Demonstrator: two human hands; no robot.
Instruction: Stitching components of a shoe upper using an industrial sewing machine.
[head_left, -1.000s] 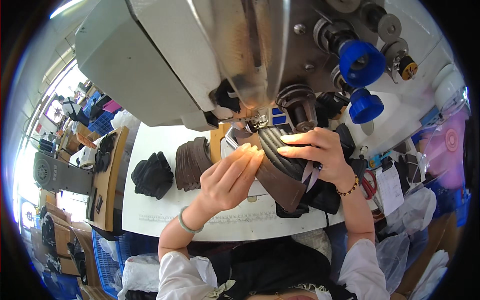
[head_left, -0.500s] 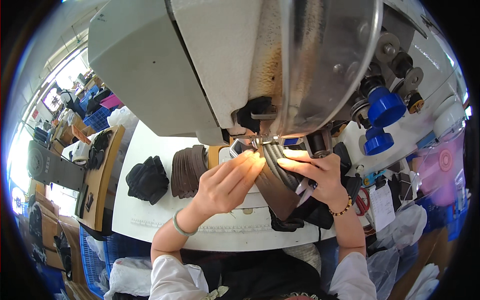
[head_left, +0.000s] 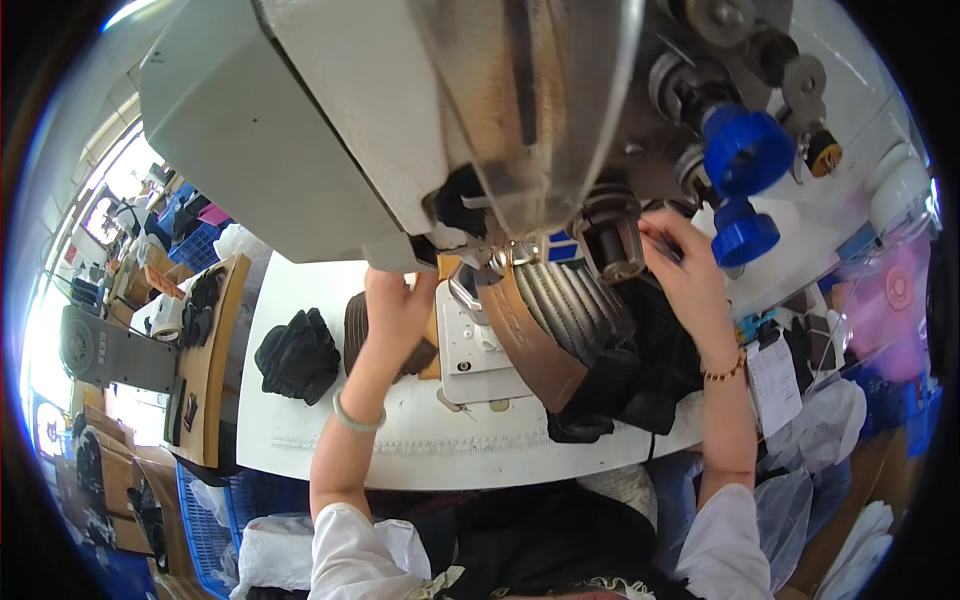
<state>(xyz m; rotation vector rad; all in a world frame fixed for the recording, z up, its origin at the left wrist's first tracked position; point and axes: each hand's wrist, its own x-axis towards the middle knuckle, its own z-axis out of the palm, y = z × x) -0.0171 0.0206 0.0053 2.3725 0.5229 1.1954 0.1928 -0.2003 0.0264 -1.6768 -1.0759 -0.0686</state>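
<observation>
Beneath the sewing machine head (head_left: 300, 150), my left hand (head_left: 398, 312) reaches up at the left of the needle area, its fingertips hidden by the housing. On the other side my right hand (head_left: 690, 275) is bent beside the presser mechanism, fingers curled around something dark I cannot make out. Between the hands a curved brown strip (head_left: 525, 345) runs from the needle area toward me. Ridged grey-brown layers (head_left: 570, 305) fan out beside it, and black fabric (head_left: 650, 360) lies to their right. Partly behind my left forearm is a stack of brown strips (head_left: 355, 335).
A folded black fabric bundle (head_left: 297, 356) lies at the left of the white table (head_left: 300, 440). Two blue knobs (head_left: 748, 150) jut from the machine at the right. A wooden table (head_left: 215, 350) stands farther left, with a blue crate (head_left: 205, 520) below it.
Both hands have left the brown strip at the needle: the left went left and up, the right went up and right. The snips seen in my right hand no longer show clearly. The view has shifted.
</observation>
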